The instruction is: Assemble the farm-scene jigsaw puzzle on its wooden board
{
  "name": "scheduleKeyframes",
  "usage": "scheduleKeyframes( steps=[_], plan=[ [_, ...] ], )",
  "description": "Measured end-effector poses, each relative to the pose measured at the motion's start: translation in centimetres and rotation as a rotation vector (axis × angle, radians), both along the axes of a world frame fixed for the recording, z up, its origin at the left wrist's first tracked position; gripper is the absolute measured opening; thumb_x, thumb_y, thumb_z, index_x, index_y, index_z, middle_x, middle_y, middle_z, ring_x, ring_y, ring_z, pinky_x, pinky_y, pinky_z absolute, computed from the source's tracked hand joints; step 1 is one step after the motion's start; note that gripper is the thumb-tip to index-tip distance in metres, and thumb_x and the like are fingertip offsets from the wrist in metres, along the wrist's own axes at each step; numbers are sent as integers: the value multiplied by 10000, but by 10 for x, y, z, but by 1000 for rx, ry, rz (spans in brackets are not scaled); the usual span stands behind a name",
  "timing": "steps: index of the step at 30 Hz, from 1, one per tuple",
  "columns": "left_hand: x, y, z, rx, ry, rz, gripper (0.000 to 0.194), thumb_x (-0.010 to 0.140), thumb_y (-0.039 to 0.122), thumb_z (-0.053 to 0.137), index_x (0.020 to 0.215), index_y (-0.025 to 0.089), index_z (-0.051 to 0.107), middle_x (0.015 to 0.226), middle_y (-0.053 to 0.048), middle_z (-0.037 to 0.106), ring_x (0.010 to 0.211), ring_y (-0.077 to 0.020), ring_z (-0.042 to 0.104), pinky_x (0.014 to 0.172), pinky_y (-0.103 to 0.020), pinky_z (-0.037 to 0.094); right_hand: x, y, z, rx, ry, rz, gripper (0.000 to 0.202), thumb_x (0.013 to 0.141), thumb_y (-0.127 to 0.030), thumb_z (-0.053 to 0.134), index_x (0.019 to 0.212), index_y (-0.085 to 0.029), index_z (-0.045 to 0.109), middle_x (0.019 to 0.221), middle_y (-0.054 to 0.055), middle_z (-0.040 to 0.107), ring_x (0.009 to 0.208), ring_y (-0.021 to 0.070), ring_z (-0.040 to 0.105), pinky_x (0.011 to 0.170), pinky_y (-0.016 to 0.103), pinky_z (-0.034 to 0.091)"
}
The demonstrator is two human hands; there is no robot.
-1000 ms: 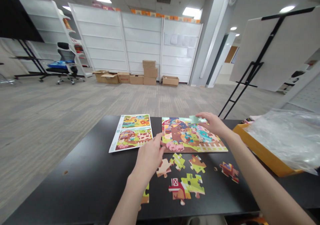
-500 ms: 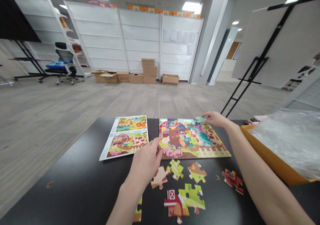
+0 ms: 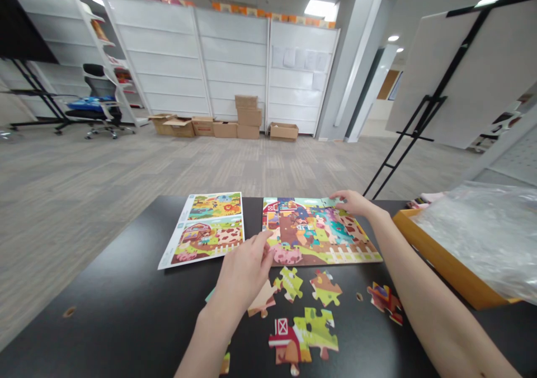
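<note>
Fingers of the right hand (image 3: 354,202), right of centre in the head view, curl down at the top edge of the puzzle board (image 3: 287,231); whether they pinch the pale piece (image 3: 328,202) cannot be told. From bottom centre the left hand (image 3: 243,269) angles to the board's left edge, thumb and forefinger slightly parted, hold unclear. Loose pieces (image 3: 325,288) lie just below the board; dark tabletop (image 3: 126,294) spreads lower left; a yellow box (image 3: 444,258) limits the right.

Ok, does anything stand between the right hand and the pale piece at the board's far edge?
Nothing visible does. The right hand is at the pale piece on the puzzle board; firm contact is unclear. The left hand is at the board's left side, and the loose pieces lie nearer the camera.
</note>
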State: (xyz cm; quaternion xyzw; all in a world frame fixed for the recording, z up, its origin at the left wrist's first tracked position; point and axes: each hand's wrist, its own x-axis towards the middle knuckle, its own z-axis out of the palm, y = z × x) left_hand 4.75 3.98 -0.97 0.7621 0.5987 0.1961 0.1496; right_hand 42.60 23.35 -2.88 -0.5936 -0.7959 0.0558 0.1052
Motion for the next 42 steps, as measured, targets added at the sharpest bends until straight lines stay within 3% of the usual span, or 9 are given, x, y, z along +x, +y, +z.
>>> scheduleKeyframes(
  steps=[10, 19, 31, 42],
  plan=[
    [0, -2, 6, -9, 23, -9, 365, 967, 233, 515, 1327, 251, 573, 1067, -44, 741, 967, -222, 705, 791, -325, 499, -1, 4, -2, -15, 11, 67, 339, 765, -196, 657, 1080, -212, 783, 1122, 69, 763, 941, 253, 707, 871, 350, 560],
    [0, -2, 3, -12, 36, -26, 323, 973, 240, 500, 1282, 235, 591, 1071, -55, 739, 980, -215, 701, 806, -313, 504, -10, 2, -5, 5, -14, 76, 329, 795, -217, 646, 1098, -232, 775, 1118, 50, 768, 923, 226, 708, 861, 314, 554],
    [0, -2, 3, -24, 72, -41, 282, 969, 229, 492, 1221, 227, 619, 1073, -56, 730, 990, -216, 697, 809, -314, 501, -7, -1, -6, -17, 83, 42, 324, 790, -272, 672, 1096, -211, 760, 1142, 74, 758, 1032, 270, 698, 935, 363, 532],
    [1, -1, 4, -33, 98, -52, 285, 966, 227, 492, 1221, 239, 619, 1075, -48, 729, 991, -217, 697, 791, -310, 496, -7, -3, -9, -19, 112, 13, 350, 774, -310, 667, 1094, -219, 774, 1061, 53, 776, 895, 236, 710, 827, 312, 549]
  ],
)
